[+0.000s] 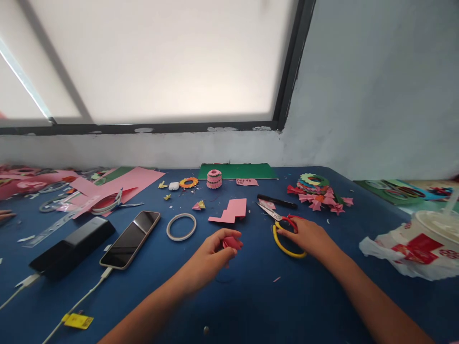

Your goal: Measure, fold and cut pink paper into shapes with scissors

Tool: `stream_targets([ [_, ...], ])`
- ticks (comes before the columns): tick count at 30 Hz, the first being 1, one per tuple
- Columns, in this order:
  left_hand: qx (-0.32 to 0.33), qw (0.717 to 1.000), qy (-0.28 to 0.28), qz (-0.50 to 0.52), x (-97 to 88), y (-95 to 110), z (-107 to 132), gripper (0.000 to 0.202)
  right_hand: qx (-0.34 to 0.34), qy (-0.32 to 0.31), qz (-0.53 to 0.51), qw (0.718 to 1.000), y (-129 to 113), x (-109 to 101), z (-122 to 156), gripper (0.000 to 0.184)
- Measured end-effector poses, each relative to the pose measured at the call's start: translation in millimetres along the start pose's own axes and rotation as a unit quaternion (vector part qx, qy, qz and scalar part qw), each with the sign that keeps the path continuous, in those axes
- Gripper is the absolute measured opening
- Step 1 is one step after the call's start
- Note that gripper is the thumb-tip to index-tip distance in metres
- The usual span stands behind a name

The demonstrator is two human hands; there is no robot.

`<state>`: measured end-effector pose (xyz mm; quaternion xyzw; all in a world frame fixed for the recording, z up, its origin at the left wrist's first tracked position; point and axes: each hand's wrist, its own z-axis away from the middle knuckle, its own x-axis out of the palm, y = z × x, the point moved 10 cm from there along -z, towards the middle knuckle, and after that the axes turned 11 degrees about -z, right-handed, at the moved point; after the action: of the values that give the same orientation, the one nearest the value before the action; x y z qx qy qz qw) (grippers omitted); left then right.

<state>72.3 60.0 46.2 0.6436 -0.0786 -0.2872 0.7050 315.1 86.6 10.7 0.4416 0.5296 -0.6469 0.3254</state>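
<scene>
We log the left hand [210, 258] near the middle of the blue table [251, 296], its fingers curled and grasping a small folded piece [232, 242]. The piece is pink, a deeper shade on its visible faces, with angular edges poking out between thumb and fingers; most of its form is hidden by the hand, so we cannot tell the full shape.

To the right, we see the right hand [308, 236] at the scissors [275, 216], fingers and thumb against the red handle. We cannot tell whether they are clenched on it or only resting. The other handle is yellow and lies toward the near side; the silver blades point far and left.

Just beyond the left hand we note a cut sheet [234, 210]: light pink, matt, straight-edged, with a stepped outline and a narrow strip running left. The tape roll [181, 238] lies flat to its left, the phone [131, 239] further left.

Beyond the scissors is a black pen [277, 201]; right of it we record a pile of rosettes [317, 198], green, blue and cream rings over pink folded tips. A ring stack [214, 179], pink with scalloped edges, stands upright on the far side, before a green sheet [244, 171].
</scene>
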Motion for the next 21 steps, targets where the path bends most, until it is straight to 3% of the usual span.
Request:
stream_targets([
  [6, 0.038, 0.999, 0.02, 0.02, 0.8, 6, -1, 0.024, -0.027, -0.005, 0.005, 1.0, -6, 1, 2, 0.035],
  [11, 0.041, 0.997, 0.03, 0.053, -1.1, 7, -2, 0.014, -0.021, 0.009, 0.011, 1.0, -2, 3, 2, 0.038],
  [14, 0.051, 0.996, 0.06, 0.038, -8.2, 10, 0, 0.011, -0.008, 0.019, 0.005, 1.0, 1, 4, 2, 0.031],
  [17, 0.068, 0.993, 0.094, 0.037, -16.4, 15, 3, 0.009, 0.007, 0.037, -0.028, 0.999, 2, -3, 2, 0.024],
  [21, 0.067, 0.992, 0.087, 0.069, -15.8, 19, 5, 0.013, -0.014, 0.044, -0.132, 0.99, -7, -11, 5, 0.034],
])
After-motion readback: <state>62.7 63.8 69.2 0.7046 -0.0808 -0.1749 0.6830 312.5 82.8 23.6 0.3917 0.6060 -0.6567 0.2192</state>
